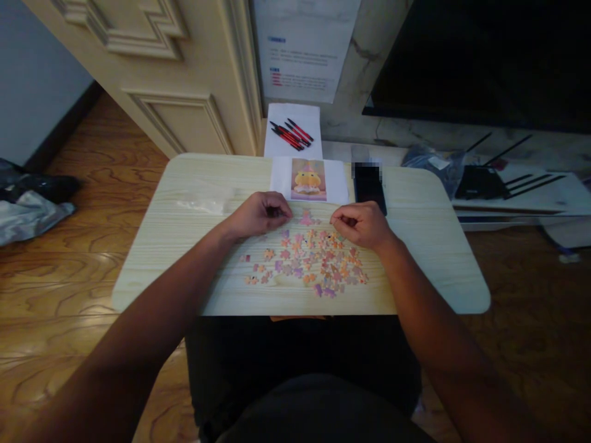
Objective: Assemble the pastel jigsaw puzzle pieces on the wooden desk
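Many small jigsaw puzzle pieces (339, 261), in pink, orange and purple, lie loose on the pale wooden table (425, 246). Above them is a small pink group of pieces (306, 217) that look joined. To the left of this group, my left hand (262, 214) rests with its fingers curled and thumb close to the fingertips. My right hand (362, 223) is on the other side, its thumb and forefinger pinched together. Whatever either hand may hold is too small to tell. A printed picture (308, 179) of a yellow figure lies just beyond both hands.
A dark phone (370, 189) lies beyond my right hand. Clear plastic wrapping (203, 202) is on the table's left side. Red and black pens (292, 134) lie on white paper behind the table. A black router (482, 181) stands on the shelf at right.
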The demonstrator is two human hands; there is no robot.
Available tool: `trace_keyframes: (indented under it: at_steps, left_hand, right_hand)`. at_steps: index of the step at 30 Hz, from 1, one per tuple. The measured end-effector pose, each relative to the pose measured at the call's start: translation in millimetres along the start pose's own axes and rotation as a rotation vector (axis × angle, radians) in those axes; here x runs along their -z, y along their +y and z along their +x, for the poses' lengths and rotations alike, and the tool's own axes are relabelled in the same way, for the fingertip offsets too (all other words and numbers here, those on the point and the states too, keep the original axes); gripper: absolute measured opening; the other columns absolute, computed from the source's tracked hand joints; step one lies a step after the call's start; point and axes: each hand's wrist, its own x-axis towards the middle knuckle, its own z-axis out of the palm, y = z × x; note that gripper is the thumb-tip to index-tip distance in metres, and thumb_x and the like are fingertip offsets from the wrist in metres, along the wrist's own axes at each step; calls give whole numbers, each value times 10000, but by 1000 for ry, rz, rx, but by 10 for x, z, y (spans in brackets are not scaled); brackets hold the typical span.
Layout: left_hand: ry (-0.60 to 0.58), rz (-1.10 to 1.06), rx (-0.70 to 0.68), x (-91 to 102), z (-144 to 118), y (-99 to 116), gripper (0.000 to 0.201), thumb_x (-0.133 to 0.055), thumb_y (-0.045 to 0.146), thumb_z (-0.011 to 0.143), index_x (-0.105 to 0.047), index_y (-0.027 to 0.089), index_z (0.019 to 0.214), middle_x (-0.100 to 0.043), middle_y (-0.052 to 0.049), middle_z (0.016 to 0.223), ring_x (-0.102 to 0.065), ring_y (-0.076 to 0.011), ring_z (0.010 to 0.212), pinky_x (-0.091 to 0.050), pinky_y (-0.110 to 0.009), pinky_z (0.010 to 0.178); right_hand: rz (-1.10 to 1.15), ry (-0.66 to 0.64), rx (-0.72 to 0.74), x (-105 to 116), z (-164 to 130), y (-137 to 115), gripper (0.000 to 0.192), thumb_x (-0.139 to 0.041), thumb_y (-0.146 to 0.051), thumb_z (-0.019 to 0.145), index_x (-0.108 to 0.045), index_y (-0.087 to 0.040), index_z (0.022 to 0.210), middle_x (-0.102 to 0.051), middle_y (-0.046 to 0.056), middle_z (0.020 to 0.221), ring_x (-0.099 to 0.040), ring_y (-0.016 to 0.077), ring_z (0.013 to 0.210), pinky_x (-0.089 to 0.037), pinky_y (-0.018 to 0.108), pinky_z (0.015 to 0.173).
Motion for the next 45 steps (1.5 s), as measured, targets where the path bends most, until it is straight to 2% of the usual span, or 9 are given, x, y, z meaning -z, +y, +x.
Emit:
trace_keyframes:
  at_steps: [8, 15, 22, 25, 31, 36, 45]
  left_hand:
    - [-18, 3, 10, -3, 10, 23, 94, -820, 268, 835, -830, 181, 868, -790, -57, 880, -716, -148, 791, -595, -278, 754]
    - [-29, 15, 0, 10, 16, -11, 106, -817, 277, 832, -836, 180, 873, -795, -52, 873, -719, -144, 790, -587, -272, 761]
    - [-33, 14, 6, 3, 22, -24, 88, -821, 261, 826, -835, 183, 865, -797, -51, 866, -718, -150, 786, -586, -275, 753]
    - [-40, 2, 10, -2, 21, -14, 80, -815, 256, 829, -833, 185, 861, -786, -46, 865, -711, -144, 781, -589, -274, 756]
    - [-35, -5, 13, 6, 17, -15, 86, -829, 262, 827, -832, 183, 861, -787, -51, 871, -716, -152, 788, -590, -279, 758]
    - [-43, -9, -9, 6, 19, -17, 87, -831, 266, 838, -831, 184, 866, -789, -53, 874, -716, -152, 790, -585, -278, 756]
    - [-42, -3, -25, 3, 9, -13, 84, -825, 261, 853, -835, 182, 880, -795, -59, 886, -724, -160, 799, -585, -285, 758]
  right_hand:
    - [121, -236, 61, -91, 6, -87, 127, -728, -278, 927, -818, -207, 872, -672, -36, 635, -541, 109, 545, -405, 281, 592]
    - [251, -379, -4, -140, -15, -188, 114, -774, -278, 912, -853, -202, 941, -674, -49, 645, -526, 98, 533, -408, 272, 592]
    - [118, -487, -4, -85, 12, -290, 233, -945, -391, 831, -850, -234, 975, -668, -72, 645, -592, 117, 583, -390, 280, 639]
    - [66, -517, 1, -83, 22, -315, 273, -974, -401, 802, -839, -241, 978, -687, -72, 673, -610, 124, 607, -384, 284, 654]
    - [61, -523, 5, -100, 19, -332, 182, -912, -345, 862, -839, -240, 991, -691, -71, 665, -621, 123, 597, -393, 287, 664]
    - [66, -561, -35, -97, 25, -358, 158, -878, -260, 838, -829, -233, 986, -691, -84, 646, -629, 119, 589, -404, 283, 673]
    - [116, -525, -37, -88, 17, -359, 170, -853, -225, 820, -810, -222, 984, -670, -92, 629, -614, 116, 579, -404, 278, 665]
